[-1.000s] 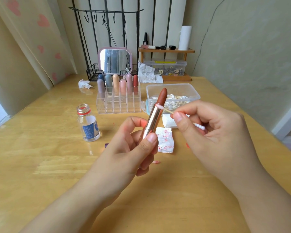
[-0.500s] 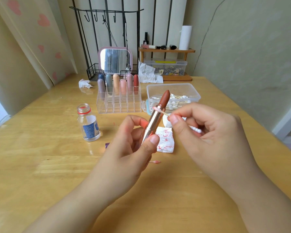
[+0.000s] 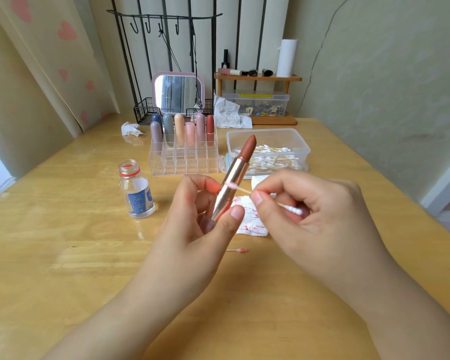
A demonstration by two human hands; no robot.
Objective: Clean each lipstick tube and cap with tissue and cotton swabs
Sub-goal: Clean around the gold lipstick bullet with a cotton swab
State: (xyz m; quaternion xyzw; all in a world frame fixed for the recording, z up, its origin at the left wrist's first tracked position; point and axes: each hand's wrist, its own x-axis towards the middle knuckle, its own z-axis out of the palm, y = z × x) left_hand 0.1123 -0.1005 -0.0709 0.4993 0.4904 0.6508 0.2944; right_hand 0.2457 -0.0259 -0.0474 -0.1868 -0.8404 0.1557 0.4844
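From the head camera, your left hand (image 3: 205,216) pinches the lipstick (image 3: 234,178) low on its metal tube, thumb on the near side and fingers curled behind. The tube stands tilted, top leaning right and away, with the brown bullet wound out and bare above the collar. Your right hand (image 3: 309,216) pinches a swab (image 3: 238,187) between thumb and forefinger; its pink-stained tip touches the tube just above your left fingers, and its clean white end pokes out inside your palm.

The tissue (image 3: 250,216), marked with red smears, lies on the table (image 3: 63,255) directly behind the two hands. A used swab (image 3: 238,250) lies nearer you. Further back stand the rack (image 3: 183,157) of capped lipsticks, the box (image 3: 268,149) of fresh swabs and an open bottle (image 3: 137,190) to the left.

The main risk is the exposed bullet: if the swab slides up past the collar, or your right fingers brush it, you will likely gouge it and smear colour back onto the tube. The stained tip may also spread pigment rather than lift it. Your left grip sits low, so hard sideways pressure could tip the tube.
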